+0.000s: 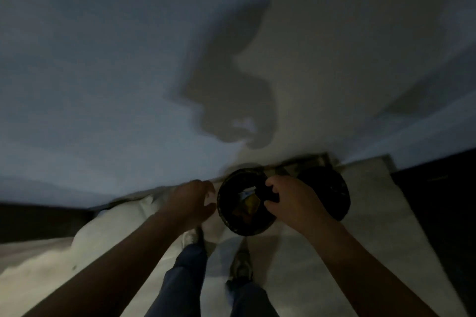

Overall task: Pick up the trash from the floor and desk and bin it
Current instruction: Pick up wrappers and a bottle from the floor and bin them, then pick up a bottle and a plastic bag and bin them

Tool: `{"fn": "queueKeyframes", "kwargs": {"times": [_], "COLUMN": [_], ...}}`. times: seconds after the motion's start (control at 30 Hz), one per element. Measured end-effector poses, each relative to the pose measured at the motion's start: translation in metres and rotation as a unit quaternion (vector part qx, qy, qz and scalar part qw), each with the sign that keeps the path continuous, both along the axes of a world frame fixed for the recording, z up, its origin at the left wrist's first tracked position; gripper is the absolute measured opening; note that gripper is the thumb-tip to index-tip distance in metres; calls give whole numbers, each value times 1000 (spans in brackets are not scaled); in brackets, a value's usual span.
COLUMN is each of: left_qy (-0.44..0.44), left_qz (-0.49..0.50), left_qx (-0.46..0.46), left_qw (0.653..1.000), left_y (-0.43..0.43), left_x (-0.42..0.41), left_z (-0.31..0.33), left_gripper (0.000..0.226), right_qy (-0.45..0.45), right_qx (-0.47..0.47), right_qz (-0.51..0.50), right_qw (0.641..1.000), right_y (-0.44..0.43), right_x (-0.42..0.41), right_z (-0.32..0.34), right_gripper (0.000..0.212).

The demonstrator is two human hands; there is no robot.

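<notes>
Dim bin (221, 210), blurred scraps (249, 201) inside, perhaps wrappers.

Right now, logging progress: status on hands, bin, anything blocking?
Left hand open beside bin. Right hand curled at bin rim, grip unclear. Trash lies inside bin. Nothing else in the way.

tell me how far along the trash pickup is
Done: some scraps already lie inside the black bin. In hand: the right hand is curled over the bin's mouth, whether it holds anything is unclear; the left hand is beside it, holding nothing. Left: no desk or other trash shows here, so can't tell.
</notes>
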State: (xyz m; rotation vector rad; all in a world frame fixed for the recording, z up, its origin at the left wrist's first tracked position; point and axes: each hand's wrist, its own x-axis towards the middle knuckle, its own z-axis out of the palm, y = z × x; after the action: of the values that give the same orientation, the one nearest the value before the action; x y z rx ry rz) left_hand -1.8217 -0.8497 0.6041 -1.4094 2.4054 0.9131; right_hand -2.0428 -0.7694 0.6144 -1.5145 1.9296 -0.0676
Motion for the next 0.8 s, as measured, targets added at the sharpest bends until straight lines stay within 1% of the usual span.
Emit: {"fn": "queueKeyframes", "kwargs": {"times": [0.07,0.17,0.27,0.4,0.5,0.63,0.8], "left_qy": [8,13,15,9,-5,-40,-75], "left_qz": [28,72,128,213,284,364,485], "left_qx": [-19,-77,-118,-144,-176,-202,-213], "left_qw": [999,994,985,966,943,908,845], "left_y": [13,30,45,71,100,163,280], "left_x": [7,24,51,104,156,230,323], "left_z": [34,79,114,156,182,209,232], "left_gripper": [33,30,32,34,33,29,32], "right_qy": [1,19,21,9,3,-13,-45], "right_qx": [-26,-71,-112,-155,-181,-213,-241], "right_qz": [48,138,197,284,355,451,559], "right_qw": [998,988,974,946,917,867,792], "right_y": [-2,-15,-31,-45,-45,-25,41], "right_x": [2,15,42,101,159,249,377], "right_z": [29,75,117,162,188,213,239], "right_gripper": [41,28,39,41,42,43,42]}}
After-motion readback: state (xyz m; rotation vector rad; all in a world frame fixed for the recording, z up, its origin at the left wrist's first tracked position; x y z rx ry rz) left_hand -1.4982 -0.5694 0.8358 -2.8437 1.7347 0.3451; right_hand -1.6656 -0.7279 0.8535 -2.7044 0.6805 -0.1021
